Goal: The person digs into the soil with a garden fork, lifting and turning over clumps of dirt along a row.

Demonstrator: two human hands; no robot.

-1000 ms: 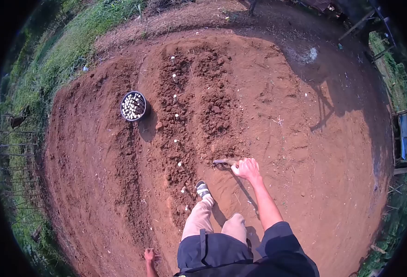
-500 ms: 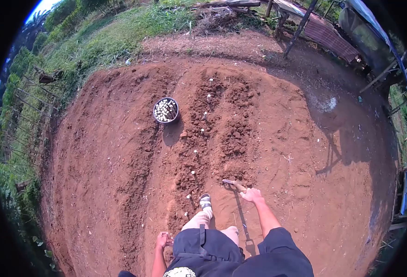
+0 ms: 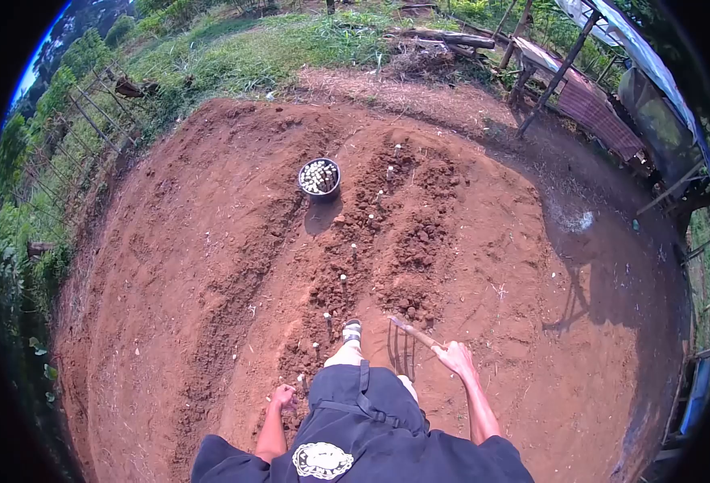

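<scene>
My right hand (image 3: 454, 357) is closed around the wooden handle of a tool (image 3: 415, 330). The handle points forward and left, and the kind of tool head at its far end is too small to make out. Beside my left hip, my left hand (image 3: 284, 396) hangs low with loosely curled fingers and nothing visible in it. Near my sandalled foot (image 3: 352, 330) runs a row of short, pale-topped stem cuttings (image 3: 327, 316) standing in the loosened soil. Further ahead, a dark bucket (image 3: 320, 193) is packed with upright cuttings with pale cut ends.
A second strip of broken clods (image 3: 419, 241) lies right of the planted row. Grass and a stick fence (image 3: 93, 113) border the left. At the right stands a pole shelter with a rusty metal sheet (image 3: 602, 123), casting shade on the ground.
My view has shifted, and the bucket and row appear further right. My right hand keeps hold of the tool, while my left hand stays low beside my hip.
</scene>
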